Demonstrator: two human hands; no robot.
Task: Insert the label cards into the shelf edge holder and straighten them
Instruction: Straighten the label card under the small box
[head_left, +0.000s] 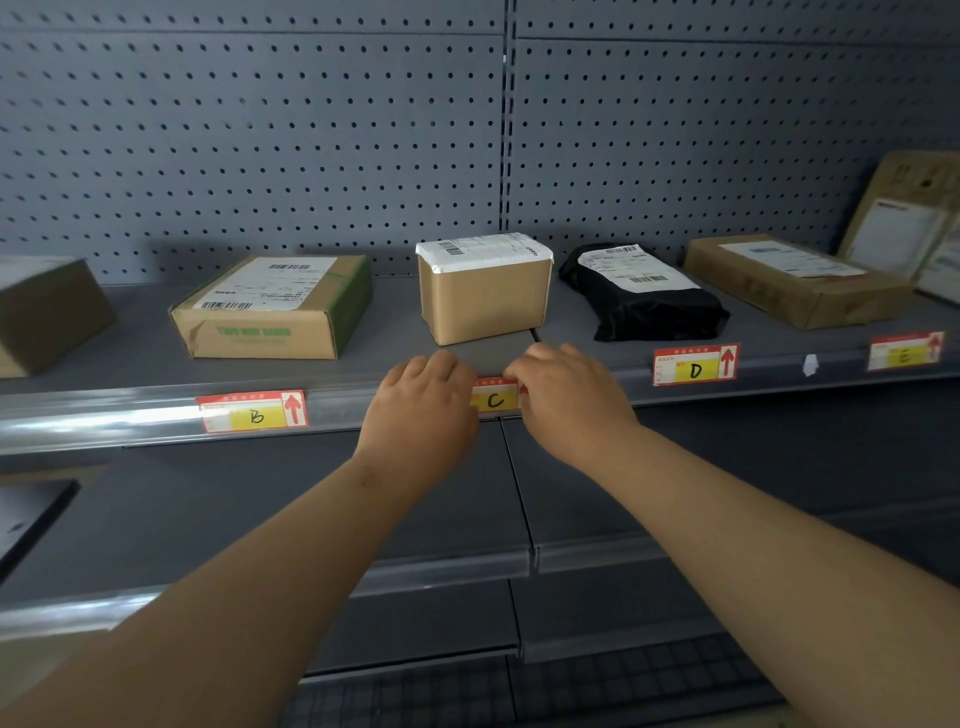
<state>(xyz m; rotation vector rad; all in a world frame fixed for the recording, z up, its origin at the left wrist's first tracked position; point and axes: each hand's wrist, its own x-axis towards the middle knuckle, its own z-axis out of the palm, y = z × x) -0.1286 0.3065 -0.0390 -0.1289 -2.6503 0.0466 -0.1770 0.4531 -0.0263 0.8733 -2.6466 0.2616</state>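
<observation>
A red and yellow label card marked C (495, 399) sits in the clear shelf edge holder (130, 421) at the middle of the shelf. My left hand (423, 410) covers the card's left end and my right hand (569, 400) covers its right end, fingers curled over the shelf lip. Whether the fingers pinch the card is hidden. Card B (253, 417) sits in the holder to the left. Cards D (696, 370) and E (905, 355) sit to the right, both tilted a little.
Parcels line the shelf: a brown box with green print (270, 312), a small tan box (483, 296) just behind card C, a black bag (644, 301), a flat brown box (795, 283). A white scrap (810, 365) sticks on the holder. Lower grey shelves (441, 519) lie beneath my arms.
</observation>
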